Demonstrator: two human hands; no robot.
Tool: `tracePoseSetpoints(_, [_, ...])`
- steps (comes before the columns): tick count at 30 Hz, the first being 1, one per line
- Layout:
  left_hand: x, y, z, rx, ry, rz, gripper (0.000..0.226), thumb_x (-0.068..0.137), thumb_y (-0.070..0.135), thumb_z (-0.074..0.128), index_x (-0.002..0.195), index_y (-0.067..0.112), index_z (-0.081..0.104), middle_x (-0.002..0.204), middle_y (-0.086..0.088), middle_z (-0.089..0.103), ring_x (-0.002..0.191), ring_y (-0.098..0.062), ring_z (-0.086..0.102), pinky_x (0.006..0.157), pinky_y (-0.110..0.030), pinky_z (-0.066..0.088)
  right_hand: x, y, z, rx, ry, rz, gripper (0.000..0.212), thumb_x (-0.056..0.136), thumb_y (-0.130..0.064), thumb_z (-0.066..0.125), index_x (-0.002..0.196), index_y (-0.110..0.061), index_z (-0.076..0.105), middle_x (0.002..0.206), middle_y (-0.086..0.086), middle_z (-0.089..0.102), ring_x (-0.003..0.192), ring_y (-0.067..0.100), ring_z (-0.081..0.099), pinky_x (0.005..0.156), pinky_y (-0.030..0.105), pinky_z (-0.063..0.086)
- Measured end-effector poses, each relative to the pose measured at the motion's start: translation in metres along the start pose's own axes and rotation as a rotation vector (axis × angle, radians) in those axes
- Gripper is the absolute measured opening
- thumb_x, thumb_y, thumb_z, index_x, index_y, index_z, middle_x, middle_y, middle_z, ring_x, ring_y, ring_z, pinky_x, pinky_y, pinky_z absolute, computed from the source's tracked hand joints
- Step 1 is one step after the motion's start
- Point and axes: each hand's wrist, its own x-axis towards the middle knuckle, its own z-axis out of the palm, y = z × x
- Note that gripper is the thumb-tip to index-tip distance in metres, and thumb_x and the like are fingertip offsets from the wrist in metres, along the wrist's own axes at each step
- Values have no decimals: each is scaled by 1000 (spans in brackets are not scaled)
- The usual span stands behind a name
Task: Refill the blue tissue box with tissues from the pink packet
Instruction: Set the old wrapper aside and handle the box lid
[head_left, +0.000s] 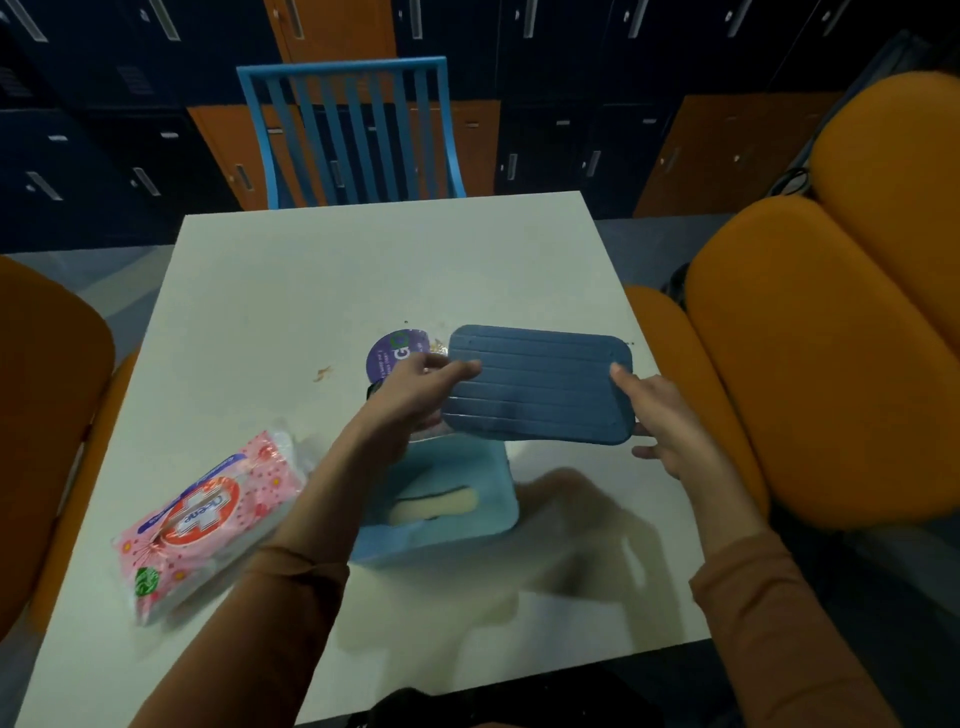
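Head view: the left hand (415, 387) pinches the left short edge of a dark blue ribbed plastic panel (540, 384), a rounded rectangle, thumb lying on its top face and the fingers curled beneath. The right hand (670, 421) grips the opposite short edge, thumb tip pressed on top and the other fingers reaching under it. The panel is held clear of the white square table (363, 270), tilted a little toward the camera. Directly below and partly covered by it, a light blue plastic tissue box (467, 525) rests on the table close to the near edge, blurred, with an oval slot on its upper face showing something cream-coloured. A pink printed plastic packet of tissues (208, 519) lies flat near the table's left edge, well apart from the box. Beyond the left hand a round purple label (395, 353) sits on the tabletop. A blue slatted chair (348, 119) stands at the far edge, orange padded chairs (831, 338) flank the sides, and dark blue and orange lockers (104, 104) fill the background.
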Motion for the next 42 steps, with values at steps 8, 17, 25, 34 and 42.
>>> tracePoseSetpoints(8, [75, 3, 97, 160, -73, -98, 53, 80, 32, 72, 121, 6, 51, 114, -12, 60, 100, -25, 62, 69, -31, 53, 63, 21, -45, 50, -20, 170, 57, 95, -45, 48, 138, -10, 35, 140, 13, 43, 124, 32, 45, 93, 49, 40])
tracePoseSetpoints(17, [109, -13, 143, 308, -11, -200, 48, 82, 30, 70, 120, 6, 53, 114, -15, 53, 72, -14, 49, 41, -16, 36, 106, 33, -72, 5, -134, 257, 47, 96, -43, 47, 129, -11, 40, 120, 11, 47, 113, 31, 48, 85, 43, 45])
tracePoseSetpoints(25, [97, -4, 141, 379, 110, -81, 64, 89, 23, 66, 142, 4, 37, 135, -15, 47, 103, -19, 50, 65, -18, 45, 122, 19, -91, -296, -60, -21, 35, 96, -37, 48, 119, -11, 49, 120, 13, 55, 105, 27, 54, 78, 34, 42])
tracePoseSetpoints(34, [47, 35, 57, 211, 320, 317, 38, 89, 29, 65, 125, 20, 60, 124, -1, 62, 103, -18, 63, 85, -33, 55, 78, -39, -43, -363, -4, -494, 27, 94, -30, 54, 101, -6, 65, 94, 4, 62, 89, 17, 55, 68, 26, 42])
tracePoseSetpoints(42, [-17, -16, -117, 385, 508, 195, 34, 89, 27, 65, 121, 17, 63, 120, -3, 63, 99, -21, 64, 81, -32, 49, -15, -79, 89, -327, -226, -608, 13, 90, -22, 57, 94, -14, 67, 80, -7, 60, 84, 13, 57, 71, 23, 42])
